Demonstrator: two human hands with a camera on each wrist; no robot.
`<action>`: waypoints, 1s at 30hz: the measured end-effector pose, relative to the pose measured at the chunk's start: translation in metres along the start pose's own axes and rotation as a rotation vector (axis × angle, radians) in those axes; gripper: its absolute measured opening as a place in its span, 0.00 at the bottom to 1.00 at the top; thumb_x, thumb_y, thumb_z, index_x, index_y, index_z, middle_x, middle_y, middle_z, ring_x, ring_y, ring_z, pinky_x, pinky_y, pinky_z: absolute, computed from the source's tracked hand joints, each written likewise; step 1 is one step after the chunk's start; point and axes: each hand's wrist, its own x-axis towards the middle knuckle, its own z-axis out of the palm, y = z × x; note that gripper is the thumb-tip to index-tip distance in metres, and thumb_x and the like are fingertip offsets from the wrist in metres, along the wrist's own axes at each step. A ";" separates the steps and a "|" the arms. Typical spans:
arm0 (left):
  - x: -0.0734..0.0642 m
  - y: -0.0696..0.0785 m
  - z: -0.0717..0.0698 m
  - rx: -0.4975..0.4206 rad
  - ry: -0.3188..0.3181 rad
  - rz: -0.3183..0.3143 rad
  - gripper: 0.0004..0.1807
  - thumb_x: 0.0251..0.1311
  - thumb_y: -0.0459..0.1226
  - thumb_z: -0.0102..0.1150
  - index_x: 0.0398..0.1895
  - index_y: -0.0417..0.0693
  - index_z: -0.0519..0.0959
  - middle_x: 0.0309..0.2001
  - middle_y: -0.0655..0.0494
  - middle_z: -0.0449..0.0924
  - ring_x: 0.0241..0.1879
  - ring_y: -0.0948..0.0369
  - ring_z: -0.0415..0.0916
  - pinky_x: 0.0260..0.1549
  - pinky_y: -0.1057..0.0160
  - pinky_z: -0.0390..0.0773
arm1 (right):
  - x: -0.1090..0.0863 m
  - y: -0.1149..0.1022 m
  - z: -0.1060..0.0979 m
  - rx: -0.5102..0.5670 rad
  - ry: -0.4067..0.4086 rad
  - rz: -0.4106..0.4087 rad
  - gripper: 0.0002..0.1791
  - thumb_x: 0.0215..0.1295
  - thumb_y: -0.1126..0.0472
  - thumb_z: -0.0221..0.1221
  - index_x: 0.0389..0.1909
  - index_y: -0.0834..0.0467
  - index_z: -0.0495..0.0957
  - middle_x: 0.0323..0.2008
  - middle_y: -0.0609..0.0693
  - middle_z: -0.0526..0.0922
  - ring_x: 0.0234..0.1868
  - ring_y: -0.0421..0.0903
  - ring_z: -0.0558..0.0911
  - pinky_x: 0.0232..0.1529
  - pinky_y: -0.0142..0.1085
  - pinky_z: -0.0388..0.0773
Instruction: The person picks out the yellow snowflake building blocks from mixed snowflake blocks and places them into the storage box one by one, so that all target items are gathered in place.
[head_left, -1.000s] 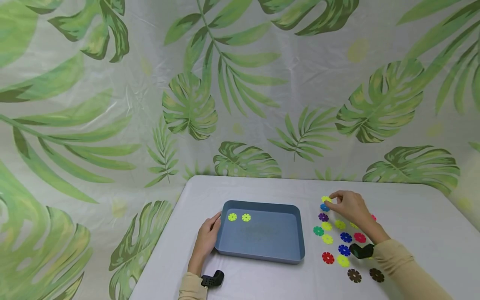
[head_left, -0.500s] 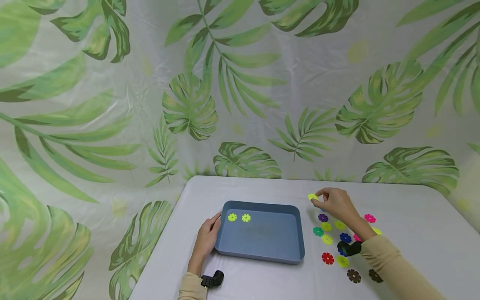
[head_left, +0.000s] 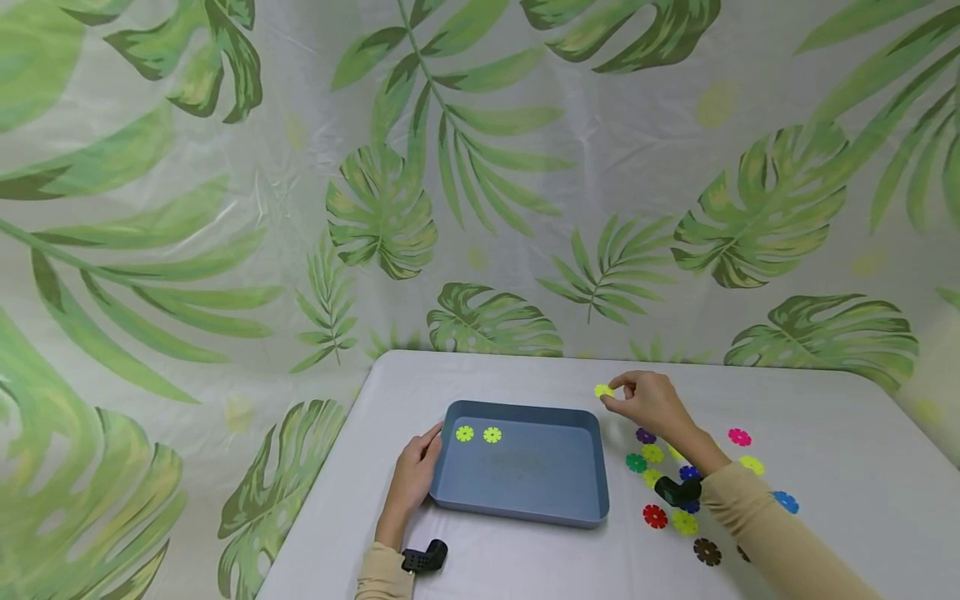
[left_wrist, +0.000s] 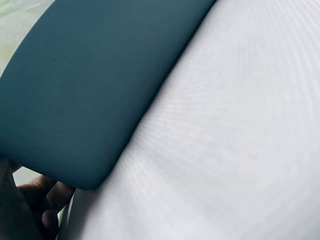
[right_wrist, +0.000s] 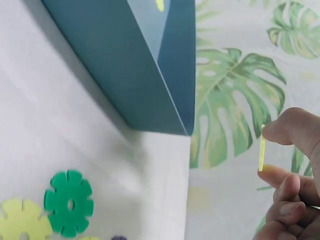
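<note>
My right hand (head_left: 651,404) pinches a yellow notched plastic disc (head_left: 603,391) between thumb and index finger, raised beyond the back right corner of a blue-grey tray (head_left: 517,513). In the right wrist view this disc (right_wrist: 261,148) shows edge-on, the other fingers folded below it. My left hand (head_left: 413,473) holds the tray by its left side, and in the left wrist view its fingers (left_wrist: 37,191) show at the tray's corner. Inside the tray, two yellow discs (head_left: 492,435) lie side by side near the back left.
Right of the tray, several loose notched discs lie on the white table (head_left: 495,562): a green disc (head_left: 636,463), a red disc (head_left: 655,517), a brown disc (head_left: 707,552), a pink disc (head_left: 739,437) and others. My right forearm covers some. Behind stands a leaf-patterned curtain (head_left: 495,250).
My right hand has lifted the yellow disc off the back of the loose discs and carried it left toward the tray. The left hand and the tray have stayed in place.
</note>
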 end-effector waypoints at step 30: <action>0.000 -0.002 0.000 -0.018 0.001 0.008 0.22 0.78 0.44 0.49 0.68 0.47 0.76 0.39 0.52 0.78 0.36 0.58 0.68 0.41 0.55 0.69 | 0.013 -0.064 0.050 0.001 -0.116 -0.139 0.13 0.56 0.57 0.72 0.37 0.62 0.87 0.17 0.43 0.71 0.19 0.40 0.67 0.25 0.35 0.63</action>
